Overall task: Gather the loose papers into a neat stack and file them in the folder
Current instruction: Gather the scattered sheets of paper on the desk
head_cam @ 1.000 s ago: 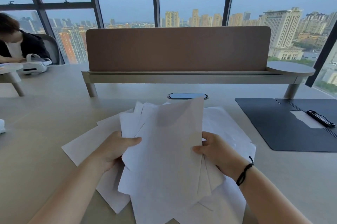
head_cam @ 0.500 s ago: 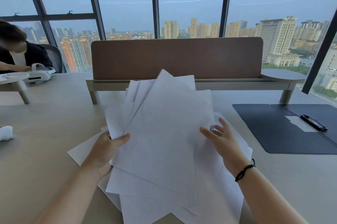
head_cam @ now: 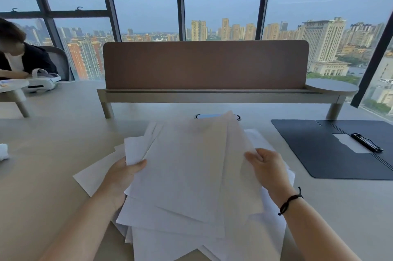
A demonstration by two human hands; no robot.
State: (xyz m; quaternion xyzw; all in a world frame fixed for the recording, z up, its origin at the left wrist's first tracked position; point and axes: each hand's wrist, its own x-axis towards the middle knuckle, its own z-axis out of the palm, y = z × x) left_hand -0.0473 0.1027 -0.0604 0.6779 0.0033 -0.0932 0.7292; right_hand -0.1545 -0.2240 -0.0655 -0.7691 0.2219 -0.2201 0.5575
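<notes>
- Two hands grip one fanned sheaf of papers (head_cam: 191, 175): left hand (head_cam: 122, 177) closed on its left edge, thumb on top; right hand (head_cam: 269, 169) pinching the right edge, fingers partly curled.
- Papers: white, blank, splayed at differing angles, corners unaligned; upper sheets raised, others flat on the tabletop (head_cam: 53, 175) near its front edge.
- Folder (head_cam: 331, 150): dark, lying open towards the right edge, apart from the papers; black clip (head_cam: 365, 142) inside; its right part is cut off.
- Sheet count indeterminable; lower sheets overlapped.
- Beige tabletop, brown divider (head_cam: 206, 65), windows (head_cam: 221, 1) onto city towers; another person (head_cam: 19, 56) seated far left.
</notes>
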